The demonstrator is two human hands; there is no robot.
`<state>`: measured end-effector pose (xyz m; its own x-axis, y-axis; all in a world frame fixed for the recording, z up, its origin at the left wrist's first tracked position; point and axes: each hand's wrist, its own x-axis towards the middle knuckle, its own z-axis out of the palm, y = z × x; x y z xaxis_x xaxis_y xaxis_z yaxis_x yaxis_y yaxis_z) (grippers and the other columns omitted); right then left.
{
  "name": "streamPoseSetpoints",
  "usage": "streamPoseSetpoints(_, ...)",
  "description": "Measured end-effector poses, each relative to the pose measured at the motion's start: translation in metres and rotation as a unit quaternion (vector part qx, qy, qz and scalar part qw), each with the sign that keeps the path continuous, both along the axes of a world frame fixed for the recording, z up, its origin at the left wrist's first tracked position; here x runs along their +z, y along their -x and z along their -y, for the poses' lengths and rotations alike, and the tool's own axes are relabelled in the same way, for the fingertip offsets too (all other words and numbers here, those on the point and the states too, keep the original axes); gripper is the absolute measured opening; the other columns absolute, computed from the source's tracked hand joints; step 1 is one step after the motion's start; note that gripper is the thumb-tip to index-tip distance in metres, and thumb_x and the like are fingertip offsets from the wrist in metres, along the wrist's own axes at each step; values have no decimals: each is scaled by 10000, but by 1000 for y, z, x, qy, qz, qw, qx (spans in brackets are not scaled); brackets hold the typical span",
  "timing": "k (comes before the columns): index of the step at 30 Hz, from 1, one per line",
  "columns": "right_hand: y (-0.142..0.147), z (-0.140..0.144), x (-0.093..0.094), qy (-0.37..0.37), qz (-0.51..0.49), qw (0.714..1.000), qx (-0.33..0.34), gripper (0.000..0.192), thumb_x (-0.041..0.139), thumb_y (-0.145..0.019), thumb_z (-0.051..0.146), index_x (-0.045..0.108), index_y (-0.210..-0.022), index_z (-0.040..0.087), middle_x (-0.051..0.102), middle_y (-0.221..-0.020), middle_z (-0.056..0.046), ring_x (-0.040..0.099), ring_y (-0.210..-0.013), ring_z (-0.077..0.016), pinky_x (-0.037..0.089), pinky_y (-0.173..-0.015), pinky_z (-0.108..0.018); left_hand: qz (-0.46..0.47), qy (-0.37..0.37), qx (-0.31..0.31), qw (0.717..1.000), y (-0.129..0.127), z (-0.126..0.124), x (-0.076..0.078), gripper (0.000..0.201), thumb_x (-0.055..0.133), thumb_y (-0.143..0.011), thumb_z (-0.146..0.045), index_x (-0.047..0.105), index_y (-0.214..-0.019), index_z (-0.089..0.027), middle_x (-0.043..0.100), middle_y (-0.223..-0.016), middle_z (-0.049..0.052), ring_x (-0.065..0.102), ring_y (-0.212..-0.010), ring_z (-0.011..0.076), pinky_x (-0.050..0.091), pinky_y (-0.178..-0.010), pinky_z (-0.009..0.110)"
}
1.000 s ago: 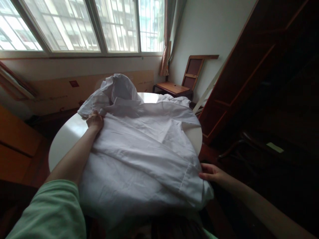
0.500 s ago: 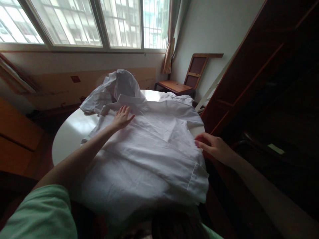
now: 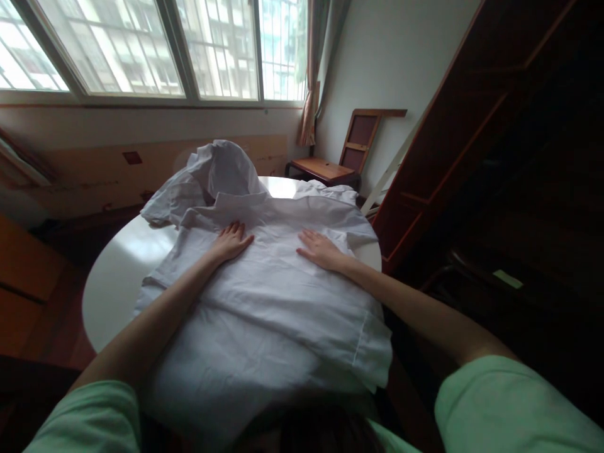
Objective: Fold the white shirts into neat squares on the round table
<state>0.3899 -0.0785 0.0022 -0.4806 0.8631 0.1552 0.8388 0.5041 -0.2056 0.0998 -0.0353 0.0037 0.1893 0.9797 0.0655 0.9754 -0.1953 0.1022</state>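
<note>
A white collared shirt [image 3: 278, 296] lies spread over a round white table [image 3: 113, 277], its collar at the far side and its lower part toward me. My left hand [image 3: 233, 241] rests flat on the cloth just below the collar, fingers spread. To the right of it, my right hand [image 3: 321, 249] also lies open with its palm down on the shirt. Both hands press on the fabric without gripping it. Soft creases run across the cloth below them.
Behind the collar stands a bunched white garment [image 3: 226, 167] on the table's far left. More white cloth [image 3: 325, 190] lies at the far right edge. Beyond are a wooden chair [image 3: 325, 168] and windows. A dark wooden panel [image 3: 425, 176] rises on the right.
My right hand has moved from the shirt's right edge inward and away from me, and its curled fingers have flattened on the cloth. My left hand stays near the collar.
</note>
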Motion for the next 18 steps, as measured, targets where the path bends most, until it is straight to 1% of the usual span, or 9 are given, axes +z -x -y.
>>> streamPoseSetpoints(6, -88, 14, -6, -49, -95, 991, -75, 362, 372, -887, 222, 575, -1177, 144, 521, -1310, -117, 424, -1255, -245, 278, -1079, -437, 2, -4, 1, 1000, 0, 1, 1, 711, 228, -880, -536, 269, -1410, -64, 238, -1492, 162, 204, -1378, 274, 207, -1093, 407)
streamPoseSetpoints(8, -104, 23, -3, -40, -184, 971, -148, 282, 477, -816, 179, 630, -1052, 165, 583, -1225, -102, 489, -1191, -245, 315, -1062, -436, -8, -5, 4, 1000, 0, 2, 1, 707, 218, -882, -534, 268, -1412, -69, 240, -1494, 152, 203, -1380, 264, 209, -1094, 393)
streamPoseSetpoints(9, -110, 28, 0, -28, -252, 947, -198, 243, 530, -772, 159, 641, -987, 169, 618, -1159, -95, 529, -1139, -244, 347, -1041, -438, -13, -5, 5, 1000, -1, 2, 1, 705, 212, -884, -532, 266, -1412, -69, 243, -1494, 149, 204, -1380, 258, 210, -1095, 384)
streamPoseSetpoints(10, -115, 32, 3, -7, -334, 910, -245, 210, 570, -732, 139, 641, -927, 170, 646, -1078, -86, 570, -1073, -237, 387, -1011, -434, -16, -4, 5, 1000, -1, 2, 0, 704, 208, -886, -530, 264, -1413, -67, 247, -1492, 148, 207, -1379, 254, 210, -1095, 377)
streamPoseSetpoints(12, -124, 38, 12, 62, -513, 798, -311, 140, 601, -693, 104, 617, -821, 158, 666, -900, -71, 629, -914, -199, 475, -924, -385, -17, -5, 2, 1000, -1, 2, 0, 706, 208, -886, -527, 265, -1411, -58, 255, -1489, 152, 216, -1376, 254, 209, -1095, 371)
streamPoseSetpoints(14, -130, 42, 23, 149, -647, 674, -325, 73, 574, -719, 82, 584, -761, 142, 645, -792, -75, 643, -787, -157, 537, -814, -297, -15, -10, -1, 1000, -1, 2, 0, 707, 213, -884, -526, 276, -1406, -53, 264, -1484, 159, 228, -1371, 260, 210, -1093, 374)
streamPoseSetpoints(15, -131, 43, 29, 189, -686, 625, -322, 67, 548, -742, 77, 572, -757, 137, 633, -775, -81, 642, -753, -145, 553, -760, -264, -14, -12, -2, 1000, -1, 2, 0, 706, 216, -883, -526, 282, -1403, -53, 268, -1482, 161, 232, -1369, 264, 211, -1092, 377)
streamPoseSetpoints(16, -130, 43, 35, 223, -709, 590, -316, 72, 520, -766, 77, 562, -773, 136, 625, -780, -89, 643, -741, -141, 561, -716, -247, -14, -13, -2, 1000, -1, 2, 0, 705, 217, -883, -525, 287, -1401, -53, 270, -1480, 163, 234, -1368, 267, 212, -1091, 379)
streamPoseSetpoints(18, -124, 40, 43, 281, -726, 553, -297, 85, 480, -805, 100, 545, -838, 145, 614, -819, -98, 646, -759, -149, 571, -669, -260, -11, -11, 0, 1000, -1, 2, 0, 703, 216, -883, -524, 290, -1400, -53, 268, -1481, 167, 232, -1369, 271, 210, -1091, 381)
